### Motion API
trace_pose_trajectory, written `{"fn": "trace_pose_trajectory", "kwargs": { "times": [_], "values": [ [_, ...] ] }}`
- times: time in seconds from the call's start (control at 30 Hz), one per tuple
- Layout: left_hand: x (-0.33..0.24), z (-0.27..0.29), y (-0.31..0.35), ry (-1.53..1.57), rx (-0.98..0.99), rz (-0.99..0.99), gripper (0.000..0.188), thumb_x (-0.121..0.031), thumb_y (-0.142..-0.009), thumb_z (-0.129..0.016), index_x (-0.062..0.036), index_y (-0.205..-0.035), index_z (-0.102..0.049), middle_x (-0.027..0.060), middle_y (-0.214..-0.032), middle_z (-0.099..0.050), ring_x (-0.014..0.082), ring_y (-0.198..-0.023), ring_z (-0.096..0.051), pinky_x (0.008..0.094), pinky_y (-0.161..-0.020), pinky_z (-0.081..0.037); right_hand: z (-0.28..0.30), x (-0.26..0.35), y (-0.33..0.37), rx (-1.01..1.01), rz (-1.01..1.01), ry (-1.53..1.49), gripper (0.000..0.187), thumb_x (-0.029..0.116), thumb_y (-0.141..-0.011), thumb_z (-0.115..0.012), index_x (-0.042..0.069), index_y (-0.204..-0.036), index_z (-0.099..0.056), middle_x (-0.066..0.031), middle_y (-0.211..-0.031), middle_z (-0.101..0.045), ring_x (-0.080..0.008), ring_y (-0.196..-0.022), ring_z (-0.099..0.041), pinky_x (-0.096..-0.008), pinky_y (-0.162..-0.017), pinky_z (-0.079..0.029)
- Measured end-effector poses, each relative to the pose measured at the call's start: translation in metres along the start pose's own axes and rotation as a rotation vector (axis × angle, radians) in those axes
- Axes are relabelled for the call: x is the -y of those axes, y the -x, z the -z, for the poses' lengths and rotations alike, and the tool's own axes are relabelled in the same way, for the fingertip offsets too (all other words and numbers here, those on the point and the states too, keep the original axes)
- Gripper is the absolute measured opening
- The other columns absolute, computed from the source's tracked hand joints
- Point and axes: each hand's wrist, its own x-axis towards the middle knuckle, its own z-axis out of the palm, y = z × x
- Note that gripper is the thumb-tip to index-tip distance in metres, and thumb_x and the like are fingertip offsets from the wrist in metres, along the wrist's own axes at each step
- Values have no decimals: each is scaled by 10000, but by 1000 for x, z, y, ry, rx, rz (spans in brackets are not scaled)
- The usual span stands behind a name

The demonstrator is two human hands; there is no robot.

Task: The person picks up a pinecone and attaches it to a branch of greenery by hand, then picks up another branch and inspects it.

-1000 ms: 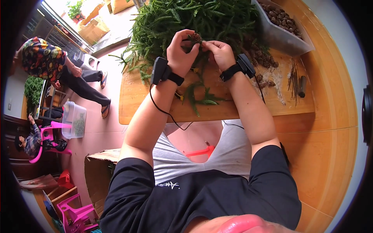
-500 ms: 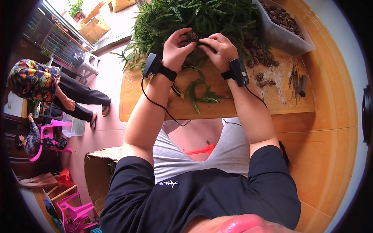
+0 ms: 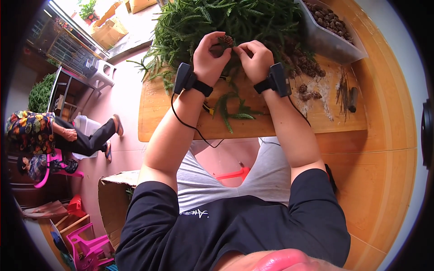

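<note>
Over the table's far half, my left hand (image 3: 209, 58) curls its fingers and thumb around a brown pine cone (image 3: 226, 40). Close beside it, my right hand (image 3: 257, 59) is closed in a pinch near the cone's lower side; what sits between those fingertips is too small to make out. A heap of green artificial-looking fir branches (image 3: 244, 18) spreads behind both hands. One loose green sprig (image 3: 235, 110) lies on the wooden table (image 3: 167, 117) below my wrists. Several more pine cones (image 3: 307, 67) lie to the right of my right hand.
A translucent bin (image 3: 327, 43) of pine cones stands at the table's far right. Thin dark stems (image 3: 342, 92) and a short dark cylinder (image 3: 352, 100) lie at the right. Left of me are an open cardboard box (image 3: 110, 194), a walking person (image 3: 31, 131) and a seated person (image 3: 36, 167).
My left hand has shifted slightly right with the pine cone, and my right hand has turned a little, its fingertips nearer the cone. The walking person has moved toward the seated person.
</note>
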Motion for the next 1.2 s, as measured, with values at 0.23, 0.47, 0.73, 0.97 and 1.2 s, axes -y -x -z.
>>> {"fn": "trace_pose_trajectory", "kwargs": {
  "times": [0.23,0.47,0.73,0.97,1.2],
  "values": [
    [-1,-7,-2,-190,-18,-59,428,54,-800,-705,-68,-1197,-603,75,-1047,-644,112,-865,-661,234,-724,-552,-4,-22,-3,146,-630,-650,201,216,-872,-744,21,-829,-727,-19,-830,-705,-120,-710,-616,-289,-631,-491],
    [3,-2,-13,60,27,37,430,32,-805,-717,-23,-1212,-590,92,-1060,-656,122,-906,-655,247,-747,-558,10,-8,-10,162,-665,-762,177,175,-865,-742,28,-964,-733,-12,-831,-689,-115,-687,-611,-277,-646,-497],
    [7,-3,-28,202,53,234,480,30,-800,-719,2,-1257,-573,118,-1087,-665,138,-945,-652,245,-803,-554,23,-15,-16,28,301,136,251,138,-813,-751,138,-1063,-727,-39,-947,-632,-199,-737,-629,-306,-653,-524],
    [7,3,-28,106,66,226,492,7,-791,-727,2,-1260,-579,117,-1082,-671,141,-952,-653,249,-812,-548,20,-16,-14,47,266,164,280,178,-808,-764,161,-1086,-729,-40,-972,-631,-217,-798,-644,-324,-673,-533],
    [5,11,-25,132,75,247,483,-1,-785,-732,-3,-1246,-589,113,-1074,-672,136,-948,-652,248,-810,-544,19,-5,-12,8,305,209,205,198,-825,-752,132,-1019,-741,-39,-917,-637,-227,-768,-643,-331,-648,-526]
  ]
}}
